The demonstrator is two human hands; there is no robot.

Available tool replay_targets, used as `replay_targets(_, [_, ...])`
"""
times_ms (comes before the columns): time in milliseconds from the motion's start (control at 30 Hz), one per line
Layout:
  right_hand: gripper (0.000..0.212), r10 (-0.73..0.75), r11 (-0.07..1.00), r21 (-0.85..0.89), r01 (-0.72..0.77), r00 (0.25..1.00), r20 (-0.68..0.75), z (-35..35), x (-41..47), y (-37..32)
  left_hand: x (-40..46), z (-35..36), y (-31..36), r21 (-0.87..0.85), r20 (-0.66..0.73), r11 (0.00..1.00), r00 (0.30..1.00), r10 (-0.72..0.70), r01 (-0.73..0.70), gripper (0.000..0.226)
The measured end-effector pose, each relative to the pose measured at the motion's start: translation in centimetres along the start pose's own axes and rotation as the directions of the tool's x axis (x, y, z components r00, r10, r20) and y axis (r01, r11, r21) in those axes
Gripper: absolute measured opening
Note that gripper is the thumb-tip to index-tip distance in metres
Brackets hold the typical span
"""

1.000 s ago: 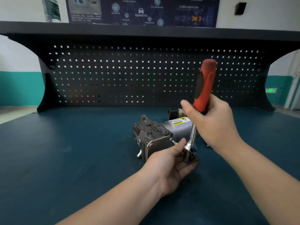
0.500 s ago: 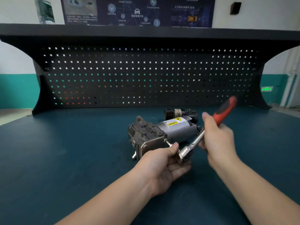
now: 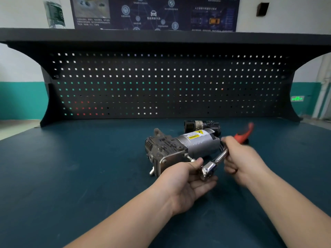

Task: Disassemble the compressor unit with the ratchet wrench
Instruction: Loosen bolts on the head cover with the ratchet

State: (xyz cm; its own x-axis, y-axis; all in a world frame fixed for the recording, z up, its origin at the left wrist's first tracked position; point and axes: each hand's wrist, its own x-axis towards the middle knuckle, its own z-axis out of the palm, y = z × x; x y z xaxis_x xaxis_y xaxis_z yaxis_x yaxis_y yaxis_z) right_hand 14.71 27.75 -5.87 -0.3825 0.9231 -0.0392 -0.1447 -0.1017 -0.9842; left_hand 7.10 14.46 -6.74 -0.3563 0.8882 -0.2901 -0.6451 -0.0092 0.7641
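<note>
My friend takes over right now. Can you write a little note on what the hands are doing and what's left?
Left hand: cradles the ratchet wrench head, by the bolt.
Right hand: grips the red handle, blurred.
Compressor unit: lying on the blue bench, a small dark part behind it.
Done: the bolt stands partly out.
Left: finish that bolt, then the rest.
</note>
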Motion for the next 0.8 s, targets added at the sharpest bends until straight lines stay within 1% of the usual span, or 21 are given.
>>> replay_targets(33, [0.034,-0.163,0.987,-0.021,0.162,0.986,-0.028,0.3,-0.4,-0.4,-0.1,0.0,0.0,-0.002,0.001,1.000,1.000,-0.001,0.001,0.014])
replay_targets(67, [0.036,-0.334,0.942,-0.050,0.332,0.942,-0.034,0.6,-0.9,-0.9,-0.1,0.0,-0.1,-0.002,0.004,1.000,1.000,0.000,0.000,0.015])
replay_targets(133, [0.038,-0.611,0.786,-0.081,0.613,0.790,0.045,1.3,-2.6,-1.5,-0.1,0.1,-0.2,-0.006,0.008,1.000,1.000,0.012,-0.012,0.017])
replay_targets(167, [0.036,-0.684,0.721,-0.061,0.691,0.722,0.105,1.6,-3.5,-1.7,-0.1,0.1,-0.2,-0.011,0.007,1.000,1.000,0.017,-0.017,0.017])
replay_targets(200, [0.033,-0.721,0.680,-0.047,0.732,0.679,0.140,1.8,-3.9,-1.6,-0.1,0.0,-0.2,-0.014,0.005,1.000,1.000,0.019,-0.019,0.018])
replay_targets(233, [0.033,-0.728,0.671,-0.068,0.739,0.673,0.131,1.8,-3.9,-1.5,0.0,0.0,-0.2,-0.012,0.004,1.000,1.000,0.017,-0.017,0.018])
replay_targets(267, [0.035,-0.708,0.692,-0.116,0.713,0.701,0.083,1.7,-3.6,-1.4,0.0,0.0,-0.1,-0.003,0.005,1.000,1.000,0.013,-0.013,0.018])
replay_targets(300, [0.037,-0.649,0.750,-0.159,0.642,0.761,0.015,1.4,-3.1,-1.4,0.0,-0.1,-0.1,0.007,0.009,1.000,1.000,0.009,-0.009,0.018])
replay_targets(333, [0.037,-0.527,0.841,-0.176,0.512,0.848,-0.051,1.0,-2.2,-1.2,0.1,-0.1,-0.1,0.014,0.014,1.000,1.000,0.004,-0.004,0.018])
replay_targets(367, [0.035,-0.337,0.935,-0.147,0.323,0.938,-0.084,0.6,-1.3,-0.8,0.1,0.0,0.0,0.016,0.019,1.000,1.000,0.001,-0.001,0.018])
replay_targets(400, [0.035,-0.107,0.991,-0.084,0.102,0.992,-0.060,0.3,-0.6,-0.3,0.2,0.0,0.0,0.014,0.025,1.000,1.000,-0.001,0.000,0.018])
replay_targets(433, [0.035,0.076,0.997,-0.018,-0.076,0.997,-0.005,0.0,-0.1,0.3,0.2,0.0,0.0,0.011,0.030,1.000,1.000,0.001,-0.001,0.018])
replay_targets(467, [0.036,0.165,0.986,0.017,-0.166,0.986,0.035,-0.1,0.1,0.6,0.2,0.1,-0.1,0.008,0.034,1.000,0.999,0.003,-0.003,0.018])
replay_targets(500, [0.036,0.162,0.986,0.022,-0.163,0.986,0.037,-0.1,0.2,0.7,0.3,0.1,-0.1,0.004,0.036,1.000,0.999,0.004,-0.005,0.018])
replay_targets(533, [0.035,0.067,0.998,0.011,-0.067,0.998,0.011,-0.1,0.0,0.6,0.3,0.1,-0.1,-0.001,0.038,1.000,0.999,0.006,-0.006,0.019])
replay_targets(567, [0.035,-0.089,0.996,-0.007,0.089,0.996,-0.023,0.1,-0.2,0.3,0.3,0.1,-0.2,-0.005,0.036,1.000,0.999,0.009,-0.009,0.019])
replay_targets(600, [0.037,-0.261,0.965,-0.032,0.259,0.964,-0.047,0.4,-0.5,-0.1,0.2,0.1,-0.2,-0.005,0.031,1.000,0.999,0.013,-0.013,0.019])
replay_targets(667, [0.044,-0.553,0.831,-0.075,0.551,0.833,-0.009,1.1,-1.8,-0.9,0.1,0.1,-0.1,-0.001,0.017,1.000,1.000,0.019,-0.019,0.020])
replay_targets(733, [0.046,-0.693,0.716,-0.060,0.696,0.718,0.065,1.7,-3.1,-1.1,0.0,0.0,-0.1,-0.005,0.003,1.000,1.000,0.019,-0.019,0.022])
replay_targets(767, [0.044,-0.716,0.691,-0.064,0.720,0.694,0.079,1.8,-3.4,-1.1,0.0,0.0,0.0,-0.008,0.001,1.000,1.000,0.018,-0.018,0.022])
replay_targets(800, [0.041,-0.709,0.696,-0.092,0.712,0.702,0.063,1.9,-3.4,-1.1,0.0,-0.1,0.0,-0.007,0.002,1.000,1.000,0.017,-0.017,0.022])
